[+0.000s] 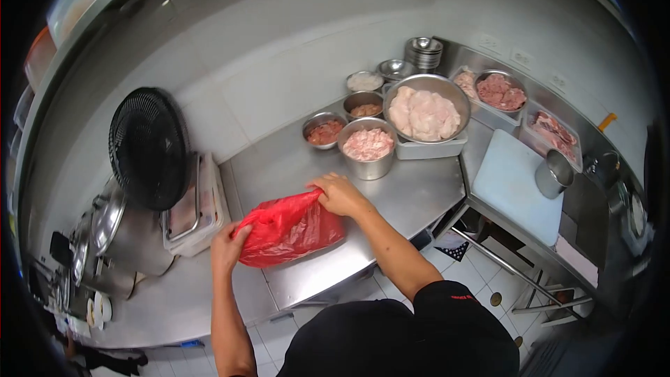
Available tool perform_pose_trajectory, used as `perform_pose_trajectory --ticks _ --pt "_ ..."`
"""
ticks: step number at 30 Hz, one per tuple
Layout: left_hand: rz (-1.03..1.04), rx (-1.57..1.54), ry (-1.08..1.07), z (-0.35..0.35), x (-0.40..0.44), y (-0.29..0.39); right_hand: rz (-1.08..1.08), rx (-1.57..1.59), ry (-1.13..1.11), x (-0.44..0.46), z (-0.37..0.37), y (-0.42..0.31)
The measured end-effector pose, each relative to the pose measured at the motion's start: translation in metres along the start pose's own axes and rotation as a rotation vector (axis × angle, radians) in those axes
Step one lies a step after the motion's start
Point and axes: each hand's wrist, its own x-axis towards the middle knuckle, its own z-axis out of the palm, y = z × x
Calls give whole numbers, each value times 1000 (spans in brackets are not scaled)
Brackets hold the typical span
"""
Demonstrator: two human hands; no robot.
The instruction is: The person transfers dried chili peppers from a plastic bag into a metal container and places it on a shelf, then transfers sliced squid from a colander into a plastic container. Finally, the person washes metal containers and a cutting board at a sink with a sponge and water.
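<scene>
A red plastic bag (296,232) lies on the steel counter (412,195) in front of me, its surface wrinkled and shiny. My left hand (229,243) grips the bag's left edge, thumb against the plastic. At the upper right corner of the bag, my right hand (338,194) is closed on the edge. What the bag contains is hidden. Just behind it stand a steel pot of pale pink chopped meat (368,145) and a smaller bowl of redder meat (324,131).
A large bowl of pale meat (424,109) sits farther back, with stacked bowls behind. On the right are a white cutting board (518,174), a metal cup (555,173) and meat tubs. A black fan (148,148), a plastic bin and large pots stand left.
</scene>
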Motion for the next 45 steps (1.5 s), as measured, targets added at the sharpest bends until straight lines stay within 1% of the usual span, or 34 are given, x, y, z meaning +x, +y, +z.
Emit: perform_pose_trajectory --ticks 1,2,4,5,7,8,10,11,13,14,16,18,19,20,21,22,23,24,25,26,27,28,29,30,33,34,36,37,38,39,40,41,43,45 --pt "32 130 -61 -4 1 18 -39 18 -28 -2 -1 -19" --pt "58 258 -127 -4 0 31 -70 29 -119 -4 0 -37" --pt "37 371 -204 12 -5 59 -135 42 -297 -4 4 -58" --pt "34 425 -244 17 -9 62 -156 79 -325 -2 8 -54" --pt "123 480 -268 22 -15 43 -190 148 -367 0 8 -37" --pt "172 505 -279 25 -17 34 -183 167 -336 -1 1 -28" --pt "40 538 -101 18 -20 14 -157 205 -261 -9 -23 -12" --pt "-16 551 -11 13 -17 3 -112 164 -283 -12 -34 -2" --pt "-31 334 257 -7 -9 -26 -15 91 -328 -19 -50 8" --pt "-109 -8 235 -4 -10 -31 -100 13 -204 -25 -50 3" --pt "-268 -677 223 -12 -7 -28 -300 -120 44 -22 -58 -42" --pt "-240 -760 204 -1 -6 -22 -412 149 -91 -11 -43 -92" --pt "-309 -905 179 -4 -10 8 -468 286 -166 -6 -29 -111" --pt "-314 -1034 139 -4 -7 18 -429 285 -224 -2 -9 -121" --pt "-297 -1239 147 -1 -2 27 -386 274 -281 2 14 -125" --pt "-316 -1345 119 -5 -1 22 -341 252 -335 4 30 -125" --pt "-329 -1454 87 -7 2 16 -206 211 -421 9 35 -118" --pt "-332 -1562 50 -10 2 9 -167 100 -511 9 32 -113" --pt "-372 -1642 122 -12 1 -1 -130 -12 -596 10 27 -108" --pt "-374 -1721 105 -10 -1 -20 -87 -123 -683 8 23 -102" --pt "-375 -1800 85 -5 -1 -45 -128 -254 -709 5 16 -96" --pt "-374 -1877 60 -6 -3 -52 -166 -385 -729 1 10 -89" --pt "-381 -1777 72 -7 -8 -59 -78 -409 -686 1 8 -69" --pt "-384 -1681 82 -14 -13 -52 10 -438 -640 2 9 -53" --pt "-411 -1318 117 -29 -26 -23 150 -586 -586 12 -20 -72" --pt "-427 -1185 129 -32 -30 -12 32 -544 -479 13 -24 -77" --pt "-352 -817 7 -39 -33 9 -199 -461 -263 15 -26 -85" --pt "-315 -636 -54 -39 -35 13 -340 -384 -256 17 -16 -90" --pt "-354 -622 -105 -37 -33 12 -478 -304 -246 19 0 -97" --pt "-391 -608 -155 -36 -28 10 -572 -180 -180 22 24 -102" --pt "-425 -593 -202 -35 -24 8 -617 -160 -201 22 38 -99" --pt "-433 -815 -132 -32 -22 4 -663 -140 -223 23 51 -96" --pt "-431 -1258 28 -27 -18 -6 -662 -310 -445 27 55 -95" --pt "-417 -1609 92 -33 -19 -22 -583 -393 -721 16 35 -95"
